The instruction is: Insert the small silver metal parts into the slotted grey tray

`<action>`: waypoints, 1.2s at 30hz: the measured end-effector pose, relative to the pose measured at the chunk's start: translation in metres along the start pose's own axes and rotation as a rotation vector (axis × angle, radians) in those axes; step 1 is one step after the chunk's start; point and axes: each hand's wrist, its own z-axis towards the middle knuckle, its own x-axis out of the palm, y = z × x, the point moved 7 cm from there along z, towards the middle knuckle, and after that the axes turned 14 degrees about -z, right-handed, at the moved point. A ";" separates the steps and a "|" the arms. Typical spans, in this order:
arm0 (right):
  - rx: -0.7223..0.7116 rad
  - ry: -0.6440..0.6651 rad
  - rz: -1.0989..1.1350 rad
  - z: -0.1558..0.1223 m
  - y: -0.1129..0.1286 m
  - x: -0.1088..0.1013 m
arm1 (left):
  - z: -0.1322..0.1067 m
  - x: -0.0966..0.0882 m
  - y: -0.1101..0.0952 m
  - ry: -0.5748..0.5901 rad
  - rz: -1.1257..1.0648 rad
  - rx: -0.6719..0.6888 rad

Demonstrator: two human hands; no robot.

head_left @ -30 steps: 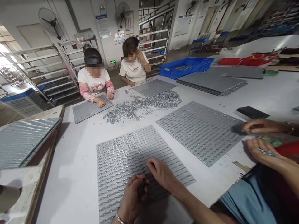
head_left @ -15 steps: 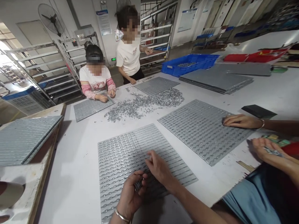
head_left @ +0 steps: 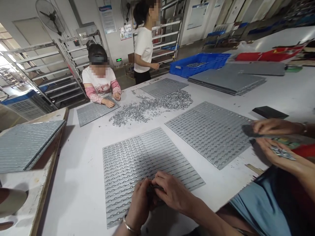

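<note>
A grey ridged plate (head_left: 128, 157) lies flat in front of me, with rows of small shiny spindle-shaped pieces along its left and middle; bare ridges show on its right. My left hand (head_left: 141, 200), a bracelet at its wrist, is curled over the plate's near edge around a clutch of small metal pieces. Against it, my right hand (head_left: 172, 190) has its fingers bent together at the left palm. Whatever sits between the right fingertips is hidden. Beyond the plate spreads a heap of loose metal pieces (head_left: 152, 106).
On my right, a co-worker's hands (head_left: 278, 154) hold metal pieces beside another filled plate (head_left: 209, 134). Opposite, a seated person (head_left: 100, 78) bends over a plate. A blue crate (head_left: 199, 64) and stacked grey plates (head_left: 226, 78) stand at the back; more plates (head_left: 29, 144) lie left.
My right hand has drawn back from the plate to my left palm. The co-worker's hand on the right has pulled off the plate toward the other hand. The standing person has turned sideways.
</note>
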 end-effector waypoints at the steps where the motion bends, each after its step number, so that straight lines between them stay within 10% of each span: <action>1: 0.013 -0.002 0.000 0.000 -0.001 0.001 | -0.002 0.002 0.000 0.014 0.022 0.012; 8: 0.100 -0.055 0.085 -0.003 -0.010 0.008 | -0.001 0.017 0.011 0.178 0.087 -0.004; 28: 0.128 -0.102 0.310 -0.011 -0.021 0.020 | 0.001 0.006 0.011 0.073 -0.018 0.002; 36: 0.337 -0.200 -0.093 0.024 -0.072 0.012 | 0.008 0.001 0.016 0.053 -0.239 -0.163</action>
